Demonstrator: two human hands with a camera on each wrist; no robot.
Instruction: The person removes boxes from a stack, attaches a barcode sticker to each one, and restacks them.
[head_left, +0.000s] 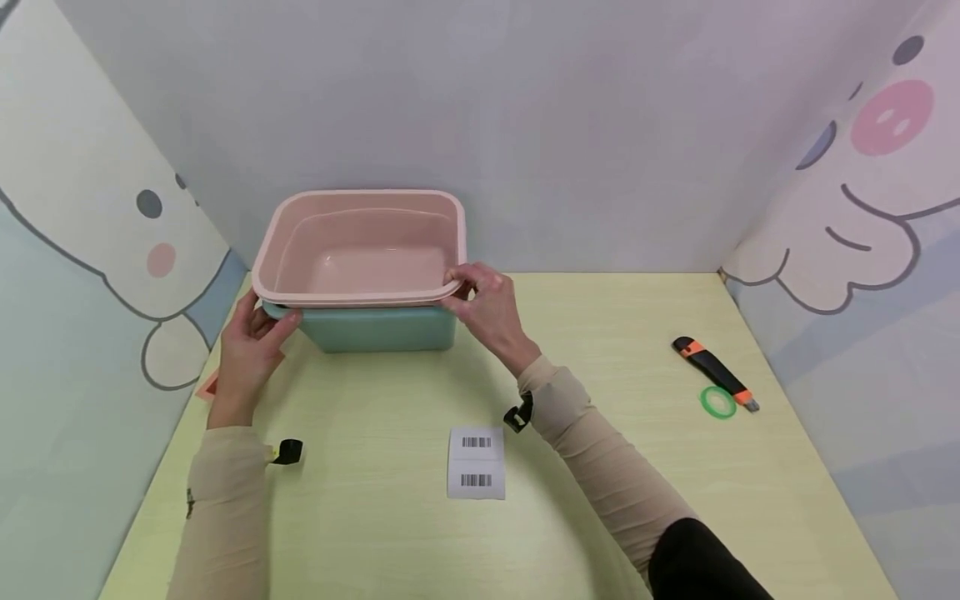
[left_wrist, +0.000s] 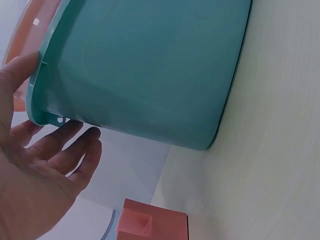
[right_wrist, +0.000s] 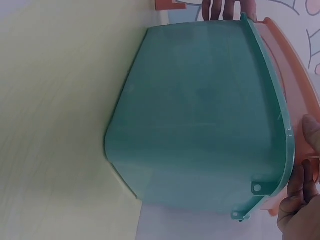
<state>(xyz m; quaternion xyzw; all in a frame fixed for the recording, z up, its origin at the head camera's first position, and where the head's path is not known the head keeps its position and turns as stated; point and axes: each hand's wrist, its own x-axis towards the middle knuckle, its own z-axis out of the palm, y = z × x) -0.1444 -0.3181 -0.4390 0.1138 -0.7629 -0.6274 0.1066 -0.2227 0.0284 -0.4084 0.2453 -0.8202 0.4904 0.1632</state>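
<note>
Pink plastic tub (head_left: 367,229), upper left of the frame, mouth up, set over or into a teal tub (head_left: 375,330); depth of nesting hidden. Right hand (head_left: 491,308): thumb and fingers clamped on the pink rim, front right corner. Left hand (head_left: 251,350): thumb on the teal rim, front left corner, fingers curled beneath it. Teal base rests on the bench (head_left: 360,533).

Risk, as judged: uneven pull at one corner could wedge the tubs or drag the teal one along, likelier with a slack left hold. Left thumb lies near the seam; a pink rim dropping could nip it.

Farther out: reddish block (left_wrist: 165,225), partly hidden, far left; barcode sheet (head_left: 477,463), lower centre; cutter (head_left: 712,371) at right, green tape ring (head_left: 703,403) just beside.
</note>
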